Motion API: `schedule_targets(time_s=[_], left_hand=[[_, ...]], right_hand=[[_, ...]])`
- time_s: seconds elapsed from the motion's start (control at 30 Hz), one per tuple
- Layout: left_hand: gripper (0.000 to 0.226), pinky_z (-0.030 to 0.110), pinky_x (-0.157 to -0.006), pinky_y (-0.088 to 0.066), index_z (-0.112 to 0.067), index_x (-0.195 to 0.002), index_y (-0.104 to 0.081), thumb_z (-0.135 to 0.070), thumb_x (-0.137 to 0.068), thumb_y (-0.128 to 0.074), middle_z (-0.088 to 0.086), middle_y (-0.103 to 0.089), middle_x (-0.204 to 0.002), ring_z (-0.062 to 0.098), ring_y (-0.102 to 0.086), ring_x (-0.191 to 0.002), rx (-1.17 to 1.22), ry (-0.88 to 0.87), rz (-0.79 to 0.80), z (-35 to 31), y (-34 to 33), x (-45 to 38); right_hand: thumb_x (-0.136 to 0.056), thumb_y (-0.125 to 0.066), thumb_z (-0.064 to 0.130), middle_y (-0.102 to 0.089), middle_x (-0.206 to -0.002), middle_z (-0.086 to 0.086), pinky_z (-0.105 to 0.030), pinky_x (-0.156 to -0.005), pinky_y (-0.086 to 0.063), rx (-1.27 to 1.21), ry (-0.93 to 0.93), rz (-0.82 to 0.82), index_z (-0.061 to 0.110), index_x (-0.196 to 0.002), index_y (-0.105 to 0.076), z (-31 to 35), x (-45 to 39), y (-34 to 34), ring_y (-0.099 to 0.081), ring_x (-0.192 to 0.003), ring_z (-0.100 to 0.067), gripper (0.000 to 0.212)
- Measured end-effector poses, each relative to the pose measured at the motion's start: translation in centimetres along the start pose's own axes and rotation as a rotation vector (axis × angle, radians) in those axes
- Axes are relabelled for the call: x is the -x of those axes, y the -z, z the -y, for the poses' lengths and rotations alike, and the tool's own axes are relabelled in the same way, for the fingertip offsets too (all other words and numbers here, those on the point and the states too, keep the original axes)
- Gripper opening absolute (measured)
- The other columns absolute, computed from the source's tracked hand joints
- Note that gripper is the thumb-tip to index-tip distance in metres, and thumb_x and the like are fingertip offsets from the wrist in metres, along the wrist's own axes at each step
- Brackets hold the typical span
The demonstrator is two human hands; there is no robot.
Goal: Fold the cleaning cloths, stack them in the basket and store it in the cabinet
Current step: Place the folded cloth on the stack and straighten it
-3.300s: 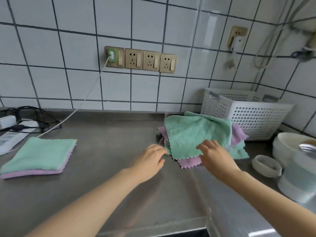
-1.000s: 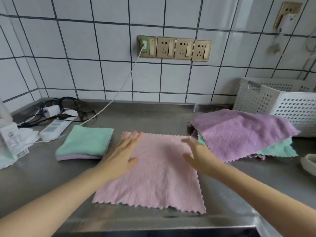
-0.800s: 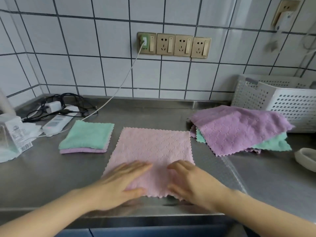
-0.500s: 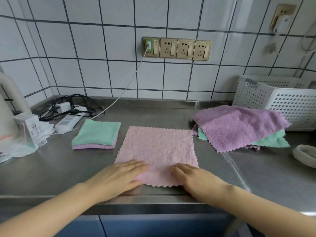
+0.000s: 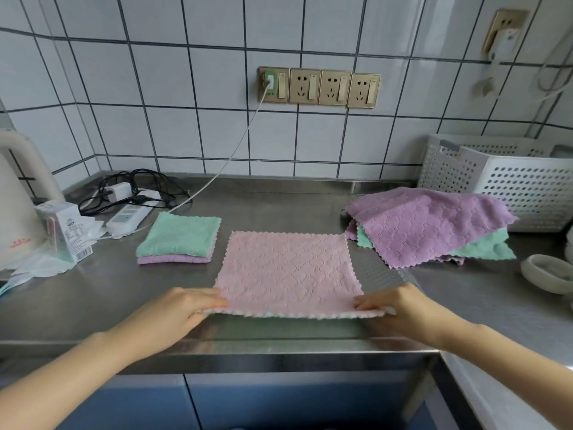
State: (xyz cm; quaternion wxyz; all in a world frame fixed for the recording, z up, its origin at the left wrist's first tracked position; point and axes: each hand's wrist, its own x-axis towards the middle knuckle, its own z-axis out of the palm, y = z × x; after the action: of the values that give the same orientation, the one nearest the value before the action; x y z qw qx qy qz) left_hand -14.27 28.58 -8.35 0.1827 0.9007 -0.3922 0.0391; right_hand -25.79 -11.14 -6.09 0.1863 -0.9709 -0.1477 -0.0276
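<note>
Pink cloth [image 5: 286, 268], flat on steel counter [image 5: 93, 290], light, limp, non-fragile: your left hand [image 5: 173, 318] and right hand [image 5: 403, 308] each pinch a near corner, lifted slightly; keep hold there.

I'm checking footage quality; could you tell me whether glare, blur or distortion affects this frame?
Head view: wide-angle bowing curves the tile lines and counter edge; soft glare on the upper-right tiles; the pink cloth and both hands, left and right, look sharp.

Textured cloth [image 5: 288, 268]; brushed-steel counter [image 5: 108, 293]
</note>
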Motion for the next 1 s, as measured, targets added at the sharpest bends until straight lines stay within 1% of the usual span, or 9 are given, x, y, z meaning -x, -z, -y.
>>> schedule_targets(time_s=[0.07, 0.13, 0.2, 0.27, 0.37, 0.43, 0.6, 0.73, 1.0], left_hand=[[0.018, 0.013, -0.084, -0.045, -0.039, -0.102, -0.070, -0.032, -0.088, -0.063, -0.028, -0.067, -0.104, -0.011, -0.060, -0.087, 0.159, 0.085, 0.003, -1.3, 0.6, 0.7], [0.022, 0.021, -0.062, -0.040, -0.026, -0.074, -0.070, -0.046, -0.081, -0.066, -0.015, -0.063, -0.068, -0.002, -0.048, -0.059, 0.341, 0.142, 0.026, -2.1, 1.2, 1.0], [0.043, 0.024, -0.054, -0.032, -0.011, -0.063, -0.059, -0.050, -0.076, -0.069, -0.008, -0.048, -0.057, 0.006, -0.041, -0.056, 0.535, 0.183, -0.009, -2.8, 2.0, 0.6], [0.022, 0.021, -0.052, -0.042, -0.014, -0.064, -0.066, -0.026, -0.082, -0.071, -0.005, -0.064, -0.059, 0.005, -0.054, -0.053, 0.690, 0.265, -0.084, -3.2, 2.3, -0.9], [0.009, 0.026, -0.054, -0.048, -0.005, -0.078, -0.069, -0.011, -0.086, -0.066, 0.003, -0.073, -0.070, 0.013, -0.064, -0.059, 0.684, 0.425, -0.194, -2.0, 1.7, -4.1], [0.032, 0.028, -0.056, -0.034, 0.001, -0.063, -0.053, -0.018, -0.085, -0.069, 0.009, -0.053, -0.056, 0.018, -0.047, -0.054, 0.628, 0.491, -0.287, -0.4, 0.8, -6.2], [0.039, 0.033, -0.053, -0.017, -0.013, -0.054, -0.040, -0.014, -0.081, -0.069, 0.005, -0.024, -0.055, 0.019, -0.024, -0.055, 0.410, 0.556, -0.413, 0.0, -1.6, -9.1], [0.047, 0.033, -0.049, -0.018, -0.016, -0.052, -0.030, -0.011, -0.082, -0.066, -0.001, -0.019, -0.047, 0.020, -0.019, -0.050, 0.320, 0.547, -0.460, 0.1, -2.7, -9.0], [0.040, 0.035, -0.053, -0.025, -0.013, -0.057, -0.035, -0.012, -0.090, -0.058, 0.000, -0.033, -0.046, 0.024, -0.031, -0.051, 0.238, 0.572, -0.504, 0.9, -3.4, -10.1]], right_hand=[[-0.076, -0.066, 0.025, -0.069, -0.075, 0.013, -0.020, -0.067, -0.048, -0.040, -0.090, -0.043, 0.019, -0.080, -0.072, -0.1, 1.2, 0.5, -0.061, -0.069, 0.001, 0.009], [-0.080, -0.070, 0.022, -0.045, -0.055, 0.004, -0.027, -0.052, -0.033, -0.154, -0.147, -0.035, 0.009, -0.061, -0.056, 0.1, 2.1, 1.1, -0.035, -0.052, -0.004, 0.028], [-0.085, -0.070, 0.018, -0.036, -0.056, -0.001, -0.028, -0.049, -0.023, -0.407, -0.225, -0.037, -0.001, -0.060, -0.050, 0.5, 2.3, 1.8, -0.029, -0.054, -0.013, 0.037], [-0.086, -0.068, 0.021, -0.032, -0.060, -0.006, -0.029, -0.050, -0.022, -0.558, -0.307, -0.095, -0.004, -0.061, -0.048, 0.8, 1.4, 2.4, -0.025, -0.057, -0.019, 0.040], [-0.089, -0.063, 0.019, -0.051, -0.072, -0.011, -0.029, -0.070, -0.051, -0.840, -0.407, -0.228, -0.012, -0.079, -0.057, 0.5, -2.0, 2.4, -0.049, -0.067, -0.020, 0.033], [-0.091, -0.061, 0.020, -0.052, -0.081, -0.013, -0.032, -0.068, -0.050, -0.954, -0.494, -0.322, -0.015, -0.093, -0.056, -0.4, -4.9, 2.0, -0.051, -0.072, -0.022, 0.036], [-0.090, -0.059, 0.015, -0.031, -0.058, -0.005, -0.023, -0.043, -0.021, -0.784, -0.702, -0.440, 0.008, -0.075, -0.054, -2.2, -9.9, -0.9, -0.026, -0.045, -0.014, 0.018], [-0.089, -0.059, 0.013, -0.033, -0.051, 0.000, -0.024, -0.046, -0.023, -0.571, -0.774, -0.445, 0.011, -0.061, -0.044, -3.1, -10.2, -2.6, -0.028, -0.047, -0.015, 0.031], [-0.096, -0.052, 0.019, -0.063, -0.089, -0.011, -0.033, -0.069, -0.047, -0.507, -0.736, -0.457, 0.005, -0.110, -0.063, -2.3, -11.1, -2.4, -0.058, -0.076, -0.028, 0.023]])
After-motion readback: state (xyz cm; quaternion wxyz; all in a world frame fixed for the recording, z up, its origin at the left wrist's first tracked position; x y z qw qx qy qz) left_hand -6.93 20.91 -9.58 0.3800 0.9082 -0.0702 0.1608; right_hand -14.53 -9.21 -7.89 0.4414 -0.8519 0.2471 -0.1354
